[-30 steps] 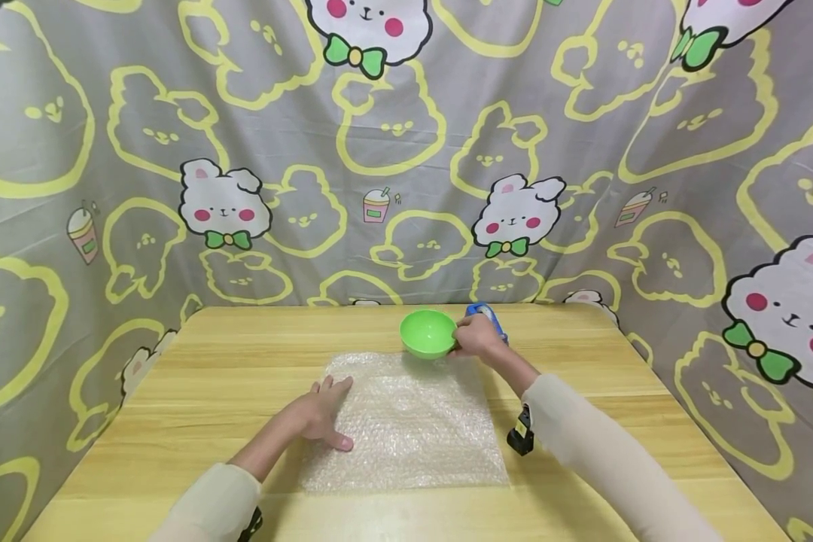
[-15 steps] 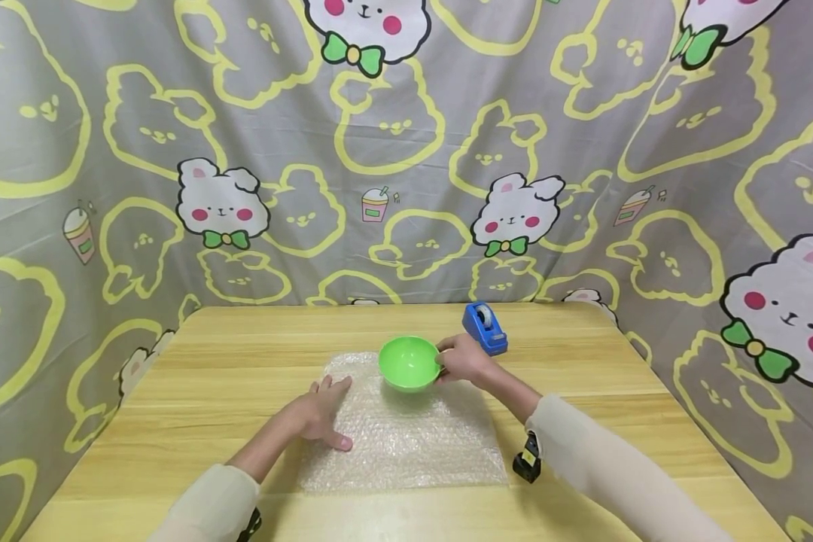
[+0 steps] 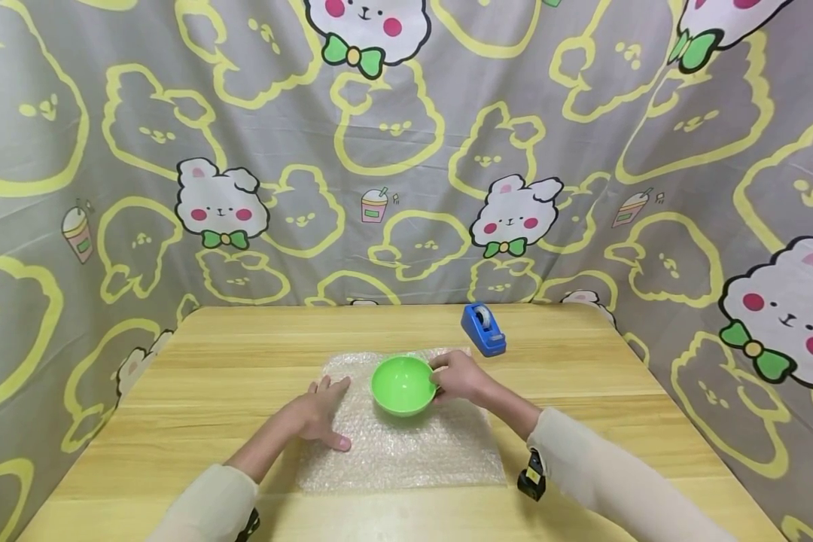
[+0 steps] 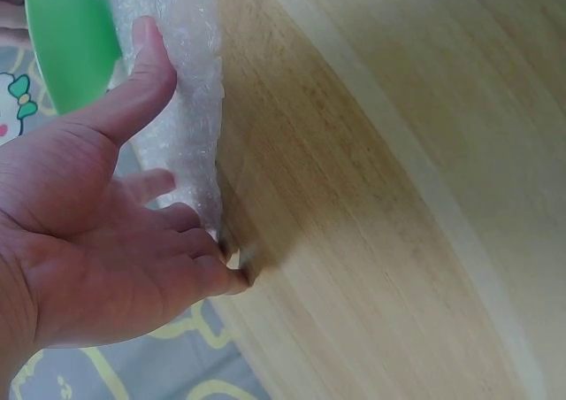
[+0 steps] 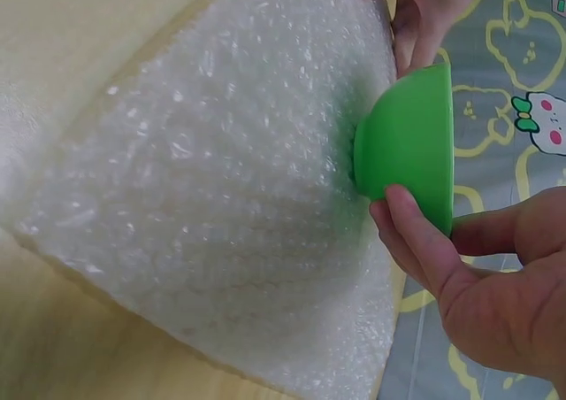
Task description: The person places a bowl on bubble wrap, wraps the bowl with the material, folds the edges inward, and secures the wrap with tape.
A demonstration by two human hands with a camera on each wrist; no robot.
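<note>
A green bowl (image 3: 403, 386) stands upright on or just over the sheet of bubble wrap (image 3: 406, 459); its foot meets or nearly meets the sheet in the right wrist view. My right hand (image 3: 462, 376) pinches the bowl's right side by the rim, thumb on one face and fingers on the other, as the right wrist view shows (image 5: 504, 285). Over the left edge of the bubble wrap my left hand (image 3: 318, 416) rests with spread, fairly straight fingers. In the left wrist view the left hand (image 4: 115, 232) lies along that edge, the bowl (image 4: 71, 46) beyond its thumb.
A blue tape dispenser (image 3: 485, 330) with a roll of clear tape stands behind the bubble wrap, to the right. The wooden table (image 3: 210, 376) ends at the back against a grey curtain (image 3: 298, 135) with cartoon prints.
My right hand has brought the green bowl toward me and slightly left, from the back edge of the bubble wrap to over its middle. The tape dispenser has come into full view. My left hand has stayed put.
</note>
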